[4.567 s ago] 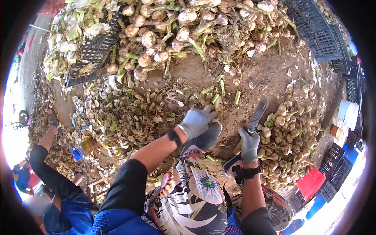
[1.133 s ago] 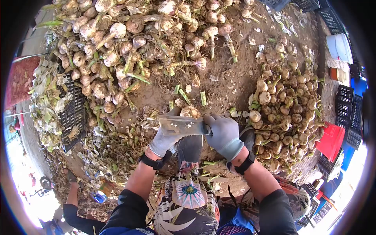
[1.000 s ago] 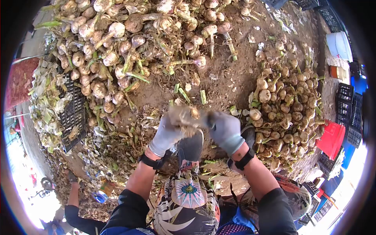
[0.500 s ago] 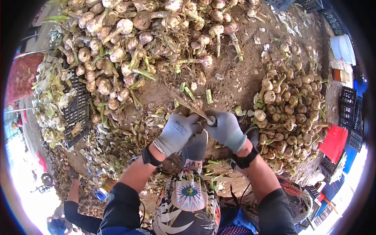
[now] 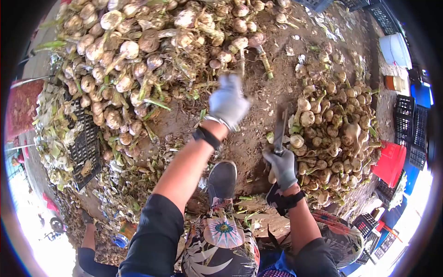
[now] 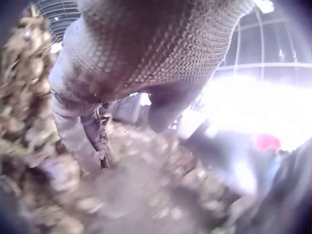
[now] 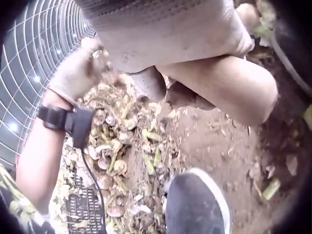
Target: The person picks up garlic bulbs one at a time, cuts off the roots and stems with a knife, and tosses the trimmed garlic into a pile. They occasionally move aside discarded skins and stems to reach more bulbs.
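Observation:
My gloved left hand (image 5: pixel 228 104), blurred by motion, reaches forward to the near edge of a heap of garlic with long stems (image 5: pixel 129 51). A stemmed garlic bulb (image 5: pixel 240 43) lies just beyond its fingertips. In the left wrist view, the thumb (image 6: pixel 163 112) stands apart from the soiled fingers. Beside the right shoe, my gloved right hand (image 5: pixel 282 166) grips a broad-bladed knife (image 5: pixel 279 131), its blade pointing forward. The right wrist view shows the pale, rounded handle (image 7: pixel 224 87) under the palm. Close by on the right lies a pile of short-stemmed garlic (image 5: pixel 307 119), with one blurred bulb (image 5: pixel 353 131) over it.
A black plastic crate (image 5: pixel 85 143) stands tilted at the left, leaves heaped beside it. Cut green stems and dry skins litter the dirt floor. My shoe (image 5: pixel 222 180) is between the hands. Along the right are a red container (image 5: pixel 390 164), a white bucket (image 5: pixel 395 51) and stacked crates (image 5: pixel 404 113).
Both hands were together at a garlic bulb with the knife. They have parted: the left moved forward to the heap, the right drew back and rightward with the knife. A blurred bulb appears over the right pile.

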Demonstrator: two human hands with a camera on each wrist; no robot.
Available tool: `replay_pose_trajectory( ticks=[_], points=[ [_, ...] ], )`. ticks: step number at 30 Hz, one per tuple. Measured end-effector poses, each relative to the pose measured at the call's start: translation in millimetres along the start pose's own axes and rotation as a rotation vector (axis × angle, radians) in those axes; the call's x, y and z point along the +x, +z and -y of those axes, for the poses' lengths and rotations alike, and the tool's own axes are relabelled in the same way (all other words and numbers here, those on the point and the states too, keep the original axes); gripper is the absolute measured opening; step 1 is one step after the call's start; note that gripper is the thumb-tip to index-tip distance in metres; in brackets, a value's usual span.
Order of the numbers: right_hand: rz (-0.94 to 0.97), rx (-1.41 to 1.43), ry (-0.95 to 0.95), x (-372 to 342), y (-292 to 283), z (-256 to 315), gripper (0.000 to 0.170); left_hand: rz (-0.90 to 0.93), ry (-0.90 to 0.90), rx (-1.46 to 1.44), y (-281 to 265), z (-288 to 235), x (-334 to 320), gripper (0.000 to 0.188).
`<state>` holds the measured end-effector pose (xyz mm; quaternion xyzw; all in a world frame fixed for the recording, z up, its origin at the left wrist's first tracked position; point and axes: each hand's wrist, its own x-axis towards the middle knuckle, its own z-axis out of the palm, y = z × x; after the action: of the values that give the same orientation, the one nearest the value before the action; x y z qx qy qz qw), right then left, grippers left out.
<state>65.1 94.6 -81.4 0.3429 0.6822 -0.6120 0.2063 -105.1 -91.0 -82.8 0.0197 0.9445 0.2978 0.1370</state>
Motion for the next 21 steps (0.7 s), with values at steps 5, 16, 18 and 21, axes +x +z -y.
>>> replay_pose_trajectory(
  ticks=[5, 16, 18, 21],
  points=[
    [-0.061, 0.268, -0.078, 18.5, 5.5, 21.2, 0.02, 0.034, -0.028, -0.166, 25.5, 62.2, -10.9, 0.043],
    [0.224, 0.165, -0.23, -14.2, 57.8, 81.2, 0.031, 0.375, -0.267, -1.308, -35.7, 18.6, -125.8, 0.042],
    [0.239, -0.02, -0.308, -20.2, 46.5, 79.1, 0.031, 0.27, -0.248, -1.228, -26.3, 29.1, -132.7, 0.048],
    [0.2, -0.282, -0.39, -30.7, 36.2, 80.3, 0.033, 0.131, -0.129, -1.255, -16.4, 40.2, -135.7, 0.052]
  ],
)
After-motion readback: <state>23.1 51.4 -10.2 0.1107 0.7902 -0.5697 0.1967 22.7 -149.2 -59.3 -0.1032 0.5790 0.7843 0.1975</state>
